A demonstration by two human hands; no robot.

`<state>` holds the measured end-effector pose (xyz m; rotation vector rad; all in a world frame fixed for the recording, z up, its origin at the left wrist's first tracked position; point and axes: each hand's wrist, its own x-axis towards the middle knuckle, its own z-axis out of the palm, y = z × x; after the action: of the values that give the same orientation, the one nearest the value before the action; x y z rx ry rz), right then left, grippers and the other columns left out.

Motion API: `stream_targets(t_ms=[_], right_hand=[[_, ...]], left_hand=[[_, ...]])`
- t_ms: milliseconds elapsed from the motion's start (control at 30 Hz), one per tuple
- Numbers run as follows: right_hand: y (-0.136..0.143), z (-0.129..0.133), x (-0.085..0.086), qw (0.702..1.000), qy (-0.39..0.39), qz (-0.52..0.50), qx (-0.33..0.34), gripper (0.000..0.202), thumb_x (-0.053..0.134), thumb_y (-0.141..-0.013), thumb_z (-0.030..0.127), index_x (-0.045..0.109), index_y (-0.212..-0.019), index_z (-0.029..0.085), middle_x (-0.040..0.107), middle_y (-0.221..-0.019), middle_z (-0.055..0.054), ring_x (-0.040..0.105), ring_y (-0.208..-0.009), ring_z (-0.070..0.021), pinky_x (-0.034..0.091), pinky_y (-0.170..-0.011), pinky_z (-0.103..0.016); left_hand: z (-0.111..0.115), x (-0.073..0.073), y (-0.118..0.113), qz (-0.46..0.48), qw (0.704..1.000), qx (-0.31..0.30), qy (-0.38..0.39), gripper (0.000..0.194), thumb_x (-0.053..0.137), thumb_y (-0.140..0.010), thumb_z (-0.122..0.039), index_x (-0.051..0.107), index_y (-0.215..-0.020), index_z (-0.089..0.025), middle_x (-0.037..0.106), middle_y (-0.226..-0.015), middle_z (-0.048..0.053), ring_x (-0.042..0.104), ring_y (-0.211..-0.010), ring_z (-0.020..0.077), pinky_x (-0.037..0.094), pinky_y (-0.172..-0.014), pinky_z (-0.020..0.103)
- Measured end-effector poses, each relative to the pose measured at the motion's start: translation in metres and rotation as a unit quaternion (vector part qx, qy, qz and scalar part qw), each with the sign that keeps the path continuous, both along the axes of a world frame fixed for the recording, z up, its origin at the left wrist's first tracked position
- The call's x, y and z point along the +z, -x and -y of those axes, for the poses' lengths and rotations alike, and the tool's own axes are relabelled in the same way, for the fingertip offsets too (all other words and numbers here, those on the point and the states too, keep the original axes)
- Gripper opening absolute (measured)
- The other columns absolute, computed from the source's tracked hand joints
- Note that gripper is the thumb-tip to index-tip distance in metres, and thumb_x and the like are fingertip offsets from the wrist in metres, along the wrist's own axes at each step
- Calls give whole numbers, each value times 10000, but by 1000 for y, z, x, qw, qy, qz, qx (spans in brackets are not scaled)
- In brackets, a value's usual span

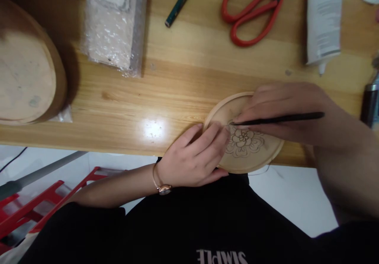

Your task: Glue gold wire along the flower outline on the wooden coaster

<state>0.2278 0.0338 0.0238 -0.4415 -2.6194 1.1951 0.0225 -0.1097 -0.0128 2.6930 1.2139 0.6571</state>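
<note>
A round tan wooden lid (254, 163) with a raised rim lies at the table's front edge, slightly over it. A flower pattern (243, 139) with layered petals is drawn in dark lines on its face. My left hand (198, 157) grips the lid's left side, fingers bent over the rim and onto the face. In my right hand (278, 102) is a slim black pen (284, 118), pinched near its lower end. Its tip meets the lid at the pattern's upper edge, close to my left fingertips. My right fingers cover the lid's upper right part.
A large round wooden box (29, 66) stands at left. Behind are a bubble-wrapped packet (114, 39), a dark green pencil (180, 3), red-handled scissors (251, 15) and a white tube (324, 23). A dark bottle-like object (369, 102) is at right. Red stools (44, 205) stand below the table.
</note>
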Motion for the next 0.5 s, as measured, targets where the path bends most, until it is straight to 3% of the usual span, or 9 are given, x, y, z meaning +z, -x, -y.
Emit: stream_targets(t_ms=[167, 333, 500], right_hand=[[1, 3, -2, 1000, 5, -2, -20, 115, 561, -930, 286, 671, -963, 278, 708, -795, 43, 666, -837, -133, 521, -708, -292], [8, -7, 3, 999, -19, 19, 39, 262, 436, -984, 361, 689, -958, 298, 720, -822, 65, 664, -785, -108, 512, -654, -267], [14, -20, 4, 996, -43, 37, 72, 256, 455, -974, 409, 700, -1034, 365, 718, -848, 83, 618, -702, -99, 485, -562, -238]], left_hand=[[0, 0, 0, -2, 1000, -1, 0, 614, 463, -940, -571, 626, -1201, -40, 657, -1266, 95, 567, -1196, 260, 468, -949, 399], [-1, 1, 0, -2, 1000, -2, -1, 608, 460, -943, -568, 630, -1193, -41, 656, -1266, 93, 567, -1197, 260, 469, -947, 400], [-1, 1, 1, -9, 1000, -1, 6, 613, 443, -952, -562, 616, -1220, -39, 659, -1263, 88, 565, -1202, 255, 472, -948, 397]])
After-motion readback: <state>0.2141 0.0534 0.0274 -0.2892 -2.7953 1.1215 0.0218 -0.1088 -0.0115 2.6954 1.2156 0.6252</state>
